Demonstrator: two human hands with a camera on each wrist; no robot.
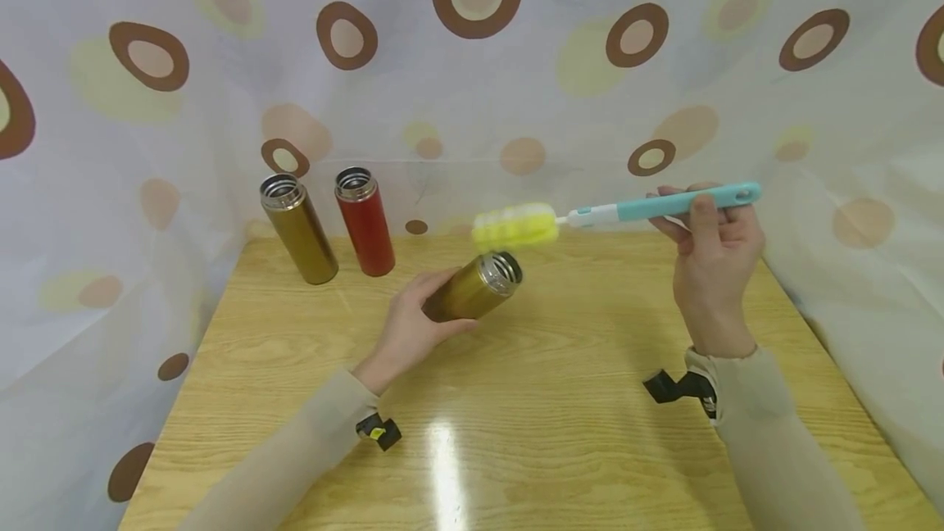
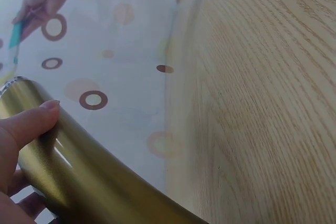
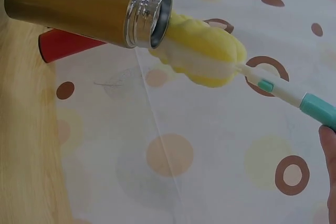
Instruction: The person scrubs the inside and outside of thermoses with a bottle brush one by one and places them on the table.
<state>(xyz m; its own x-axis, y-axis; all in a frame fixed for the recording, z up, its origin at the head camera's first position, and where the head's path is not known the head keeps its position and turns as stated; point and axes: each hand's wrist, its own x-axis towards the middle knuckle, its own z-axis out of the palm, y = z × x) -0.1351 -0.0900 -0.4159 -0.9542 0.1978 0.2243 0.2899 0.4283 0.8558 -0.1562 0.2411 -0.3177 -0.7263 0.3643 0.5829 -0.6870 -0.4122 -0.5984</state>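
Note:
My left hand (image 1: 413, 322) grips a gold thermos bottle (image 1: 465, 293), tilted with its bare steel mouth up and to the right. In the left wrist view the thumb (image 2: 34, 121) lies along the gold bottle (image 2: 100, 166). My right hand (image 1: 715, 260) holds a bottle brush by its turquoise handle (image 1: 664, 203), thumb on top. The brush's yellow and white sponge head (image 1: 516, 225) is outside the bottle, just above its mouth in the head view. From the right wrist, the sponge (image 3: 202, 53) appears beside the steel mouth (image 3: 152, 19), partly behind it.
Another gold bottle (image 1: 301, 232) and a red bottle (image 1: 366, 224) stand lidless at the back left of the wooden table (image 1: 546, 400). A white sheet with brown circles (image 1: 472, 105) hangs along the back and both sides.

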